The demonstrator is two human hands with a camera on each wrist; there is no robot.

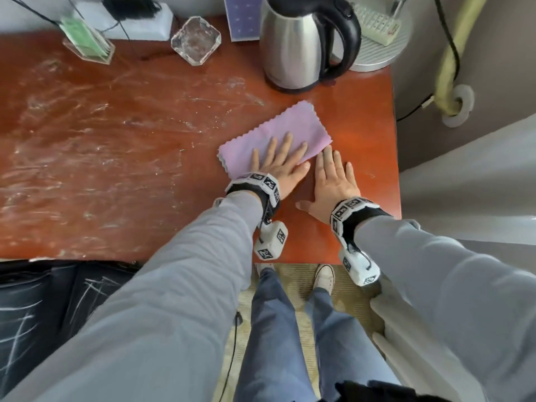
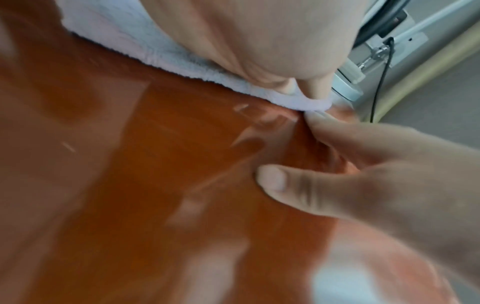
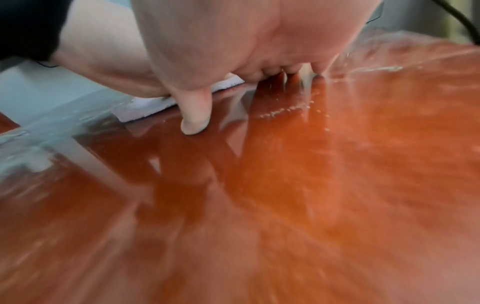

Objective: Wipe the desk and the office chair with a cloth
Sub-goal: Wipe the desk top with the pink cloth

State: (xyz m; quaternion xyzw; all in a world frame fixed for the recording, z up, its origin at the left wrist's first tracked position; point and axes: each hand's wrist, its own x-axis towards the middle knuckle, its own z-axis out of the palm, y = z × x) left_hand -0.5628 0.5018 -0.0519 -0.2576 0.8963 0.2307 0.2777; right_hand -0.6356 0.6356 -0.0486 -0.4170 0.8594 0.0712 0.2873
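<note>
A folded lilac cloth (image 1: 290,126) lies on the right part of the red-brown desk (image 1: 145,184). My left hand (image 1: 278,161) presses flat on the cloth's near half, fingers straight and spread. My right hand (image 1: 333,181) rests flat on the bare desk just right of the cloth, fingertips at its near right corner. In the left wrist view my left palm (image 2: 246,41) covers the cloth (image 2: 124,41), with the right hand's fingers (image 2: 363,174) beside it. The right wrist view shows my right thumb (image 3: 194,117) on the wood by the cloth's edge (image 3: 145,107). The black office chair (image 1: 43,300) stands lower left, marked with white streaks.
White smears cover the desk's left and middle. Along the back stand a steel kettle (image 1: 301,44), a glass ashtray (image 1: 195,40), a clear card holder (image 1: 87,42), a purple box (image 1: 243,15) and a round silver base (image 1: 377,44). The desk's right edge is just past my right hand.
</note>
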